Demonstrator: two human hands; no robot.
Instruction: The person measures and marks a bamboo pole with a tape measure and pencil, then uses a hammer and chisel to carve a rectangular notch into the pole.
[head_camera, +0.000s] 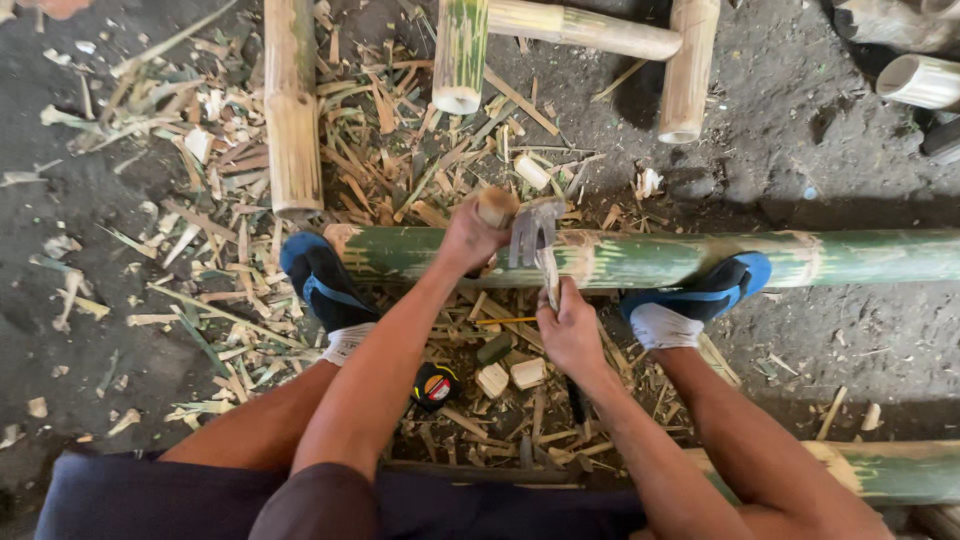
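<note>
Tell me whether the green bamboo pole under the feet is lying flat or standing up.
Lying flat. The green bamboo pole stretches sideways across the ground, with both shoes resting on it, left shoe and right shoe.

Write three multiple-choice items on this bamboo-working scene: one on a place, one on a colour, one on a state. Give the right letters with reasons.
1. Where does the small black, yellow and red tape measure lie?
A. on the ground between the person's legs
B. on top of the pole
C. in the right hand

2. What colour are the two shoes braced against the long green bamboo pole?
A. red
B. blue and black
C. white

3. What is the left hand doing?
A. resting open
B. gripping a wooden-handled hammer
C. holding a shoe

Answers: 1 A, it sits among chips by the knees; 2 B, both show blue and black; 3 B, its fingers wrap the handle while the right hand steadies a pale bamboo strip.
</note>
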